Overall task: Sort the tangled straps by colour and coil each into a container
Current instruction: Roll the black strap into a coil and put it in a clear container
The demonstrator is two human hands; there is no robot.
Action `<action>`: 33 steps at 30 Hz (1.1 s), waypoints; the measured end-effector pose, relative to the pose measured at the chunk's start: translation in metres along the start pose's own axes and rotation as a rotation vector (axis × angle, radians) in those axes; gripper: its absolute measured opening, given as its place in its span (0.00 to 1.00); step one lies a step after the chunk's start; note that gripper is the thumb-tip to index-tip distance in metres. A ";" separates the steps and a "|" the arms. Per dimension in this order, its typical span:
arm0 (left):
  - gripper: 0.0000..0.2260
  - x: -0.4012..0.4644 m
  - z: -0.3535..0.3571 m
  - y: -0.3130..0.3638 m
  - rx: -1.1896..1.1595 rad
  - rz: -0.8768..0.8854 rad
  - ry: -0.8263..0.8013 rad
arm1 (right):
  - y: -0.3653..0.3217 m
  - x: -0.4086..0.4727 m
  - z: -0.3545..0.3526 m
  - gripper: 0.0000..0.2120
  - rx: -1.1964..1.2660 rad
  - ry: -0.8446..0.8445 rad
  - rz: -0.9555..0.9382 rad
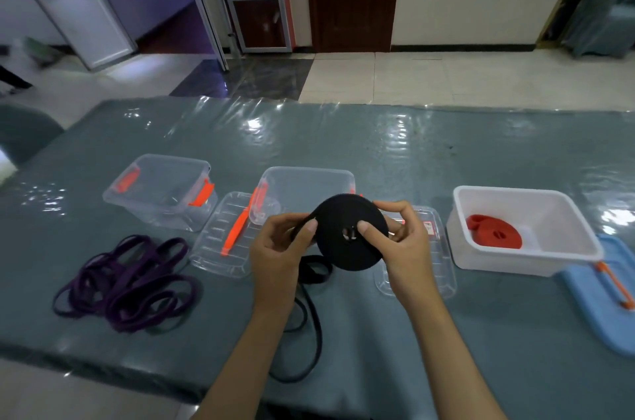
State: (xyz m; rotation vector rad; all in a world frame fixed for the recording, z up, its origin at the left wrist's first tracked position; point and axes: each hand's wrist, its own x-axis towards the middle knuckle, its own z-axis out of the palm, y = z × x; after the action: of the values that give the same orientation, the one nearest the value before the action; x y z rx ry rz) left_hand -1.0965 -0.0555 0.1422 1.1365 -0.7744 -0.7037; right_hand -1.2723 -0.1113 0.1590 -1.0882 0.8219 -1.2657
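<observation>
Both hands hold a flat coil of black strap (pixel 343 247) above the table's middle. My right hand (pixel 402 244) grips the coil, thumb on its face and fingers round its rim. My left hand (pixel 278 247) pinches the loose strap where it feeds onto the coil's left side. The uncoiled black tail (pixel 311 323) trails down to the table's front edge. A tangled purple strap (pixel 127 282) lies at the left. A coiled red strap (pixel 494 235) sits in the white container (pixel 556 199) at the right. Two clear containers stand behind, one at the left (pixel 154 175) and one in the middle (pixel 305 179).
Clear lids lie flat on the table, one (pixel 220 240) left of my hands with an orange handle, another (pixel 443 268) under my right hand. A blue lid (pixel 608 309) lies at the right edge. The table (pixel 378 151) has a shiny grey-green cover.
</observation>
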 end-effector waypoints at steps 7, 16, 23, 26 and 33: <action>0.05 0.001 -0.017 -0.011 -0.111 -0.121 0.111 | 0.020 0.003 0.037 0.15 0.038 0.063 -0.020; 0.14 0.048 -0.069 -0.025 -0.187 -0.253 0.080 | 0.042 0.029 0.078 0.09 -0.140 0.102 0.089; 0.12 0.076 -0.083 -0.045 -0.230 -0.358 0.148 | 0.078 0.047 0.120 0.08 -0.294 0.314 -0.077; 0.11 0.086 -0.086 -0.055 -0.215 -0.390 0.159 | 0.099 0.051 0.128 0.05 -0.321 0.373 -0.041; 0.12 0.137 -0.084 -0.086 -0.001 -0.445 0.132 | 0.124 0.076 0.110 0.08 -0.377 0.231 0.215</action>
State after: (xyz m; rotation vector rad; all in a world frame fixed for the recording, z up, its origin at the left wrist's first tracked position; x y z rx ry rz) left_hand -0.9597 -0.1469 0.0645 1.3570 -0.4093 -0.9853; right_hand -1.1183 -0.1718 0.0824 -1.1233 1.3568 -1.0909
